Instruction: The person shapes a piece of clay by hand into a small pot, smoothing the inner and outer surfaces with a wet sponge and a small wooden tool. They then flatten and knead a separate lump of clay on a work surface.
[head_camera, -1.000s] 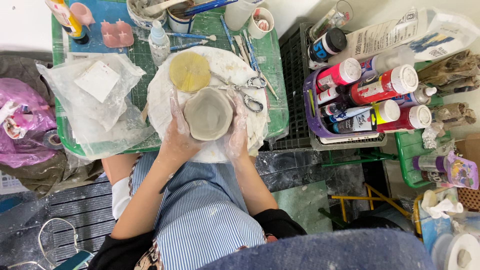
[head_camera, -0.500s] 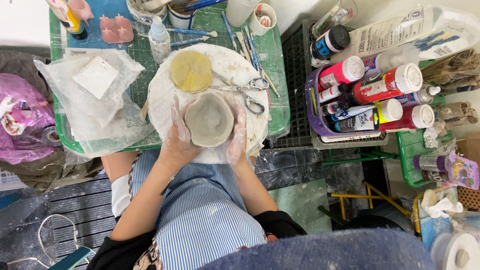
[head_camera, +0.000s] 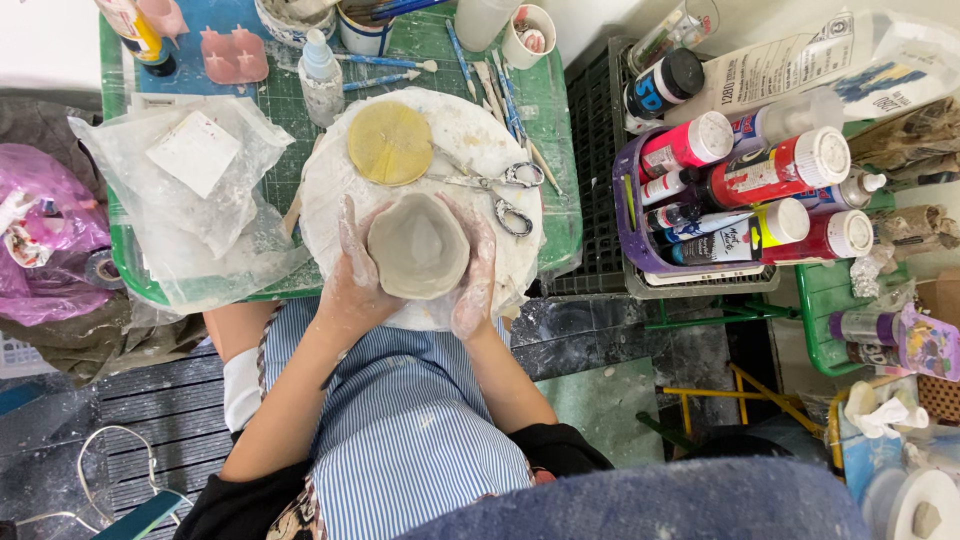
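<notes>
A grey, unfired clay bowl (head_camera: 418, 245) sat between both clay-smeared hands: the left hand (head_camera: 352, 275) cupped its left wall, the right hand (head_camera: 474, 270) its right, just below a yellow round sponge (head_camera: 390, 142).

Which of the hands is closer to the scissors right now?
Right. The right hand cups the clay bowl just below the scissors; the left hand is across the bowl.
</notes>
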